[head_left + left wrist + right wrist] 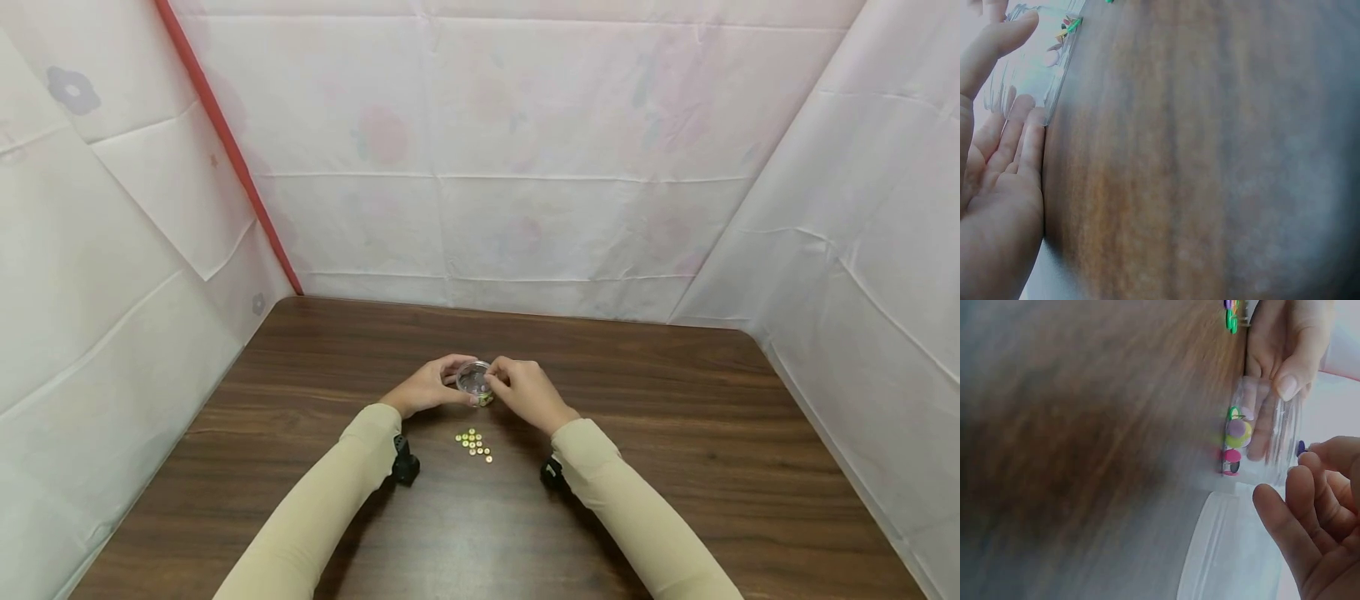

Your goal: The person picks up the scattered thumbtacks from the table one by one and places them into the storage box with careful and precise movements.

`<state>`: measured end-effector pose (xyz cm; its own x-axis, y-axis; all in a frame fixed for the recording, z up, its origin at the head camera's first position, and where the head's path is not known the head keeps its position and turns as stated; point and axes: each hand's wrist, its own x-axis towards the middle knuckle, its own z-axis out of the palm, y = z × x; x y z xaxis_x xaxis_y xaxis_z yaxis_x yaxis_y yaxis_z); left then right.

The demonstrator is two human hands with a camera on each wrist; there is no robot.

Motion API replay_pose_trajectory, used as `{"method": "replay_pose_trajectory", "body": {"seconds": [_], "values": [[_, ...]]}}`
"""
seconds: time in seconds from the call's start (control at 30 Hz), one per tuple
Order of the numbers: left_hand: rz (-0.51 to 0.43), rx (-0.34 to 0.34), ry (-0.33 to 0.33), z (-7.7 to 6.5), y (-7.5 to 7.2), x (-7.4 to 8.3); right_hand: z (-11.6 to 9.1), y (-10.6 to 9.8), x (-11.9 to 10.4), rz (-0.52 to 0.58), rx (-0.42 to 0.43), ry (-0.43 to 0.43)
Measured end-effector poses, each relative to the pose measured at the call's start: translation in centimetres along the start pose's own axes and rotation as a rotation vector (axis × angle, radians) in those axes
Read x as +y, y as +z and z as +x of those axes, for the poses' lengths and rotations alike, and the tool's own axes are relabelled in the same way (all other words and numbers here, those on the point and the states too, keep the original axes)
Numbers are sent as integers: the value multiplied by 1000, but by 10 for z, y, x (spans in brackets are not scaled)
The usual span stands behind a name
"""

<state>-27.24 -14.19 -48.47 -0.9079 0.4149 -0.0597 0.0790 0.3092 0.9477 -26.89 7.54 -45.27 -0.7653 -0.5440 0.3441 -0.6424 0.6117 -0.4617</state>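
Note:
A clear round jar (472, 379) stands on the table, its mouth facing up. My left hand (426, 388) holds it from the left, thumb on the near side and fingers around the far side. Flat-headed thumbtacks (1236, 429) in purple, yellow, pink and green lie at the jar's bottom. At the jar's mouth, my right hand (529, 395) pinches a dark purple thumbtack (1301, 448) between thumb and finger, and the other fingers curve beside the jar in the right wrist view. Several loose thumbtacks (472, 443), yellowish in the head view, lie on the table in front of the jar.
The brown wood-grain table (660, 467) has rounded far corners. Pale patterned cloth (540, 150) hangs behind it and along both sides, with a red strip (232, 150) at the left corner. A black wrist camera (405, 461) sits under the left cuff.

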Motion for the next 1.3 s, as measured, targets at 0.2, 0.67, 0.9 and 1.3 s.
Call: {"method": "replay_pose_trajectory", "body": {"seconds": [0.2,0.67,0.9,1.3], "values": [[1,4,6,0,0,-1,5,5,5,-31,15,23],[-1,19,6,1,-1,-5,-3,-4,3,41,-11,69],[-4,10,2,2,0,-5,-18,-10,-4,54,-71,34],[-2,7,21,4,0,-5,-31,-11,-14,52,-288,-83]]}}
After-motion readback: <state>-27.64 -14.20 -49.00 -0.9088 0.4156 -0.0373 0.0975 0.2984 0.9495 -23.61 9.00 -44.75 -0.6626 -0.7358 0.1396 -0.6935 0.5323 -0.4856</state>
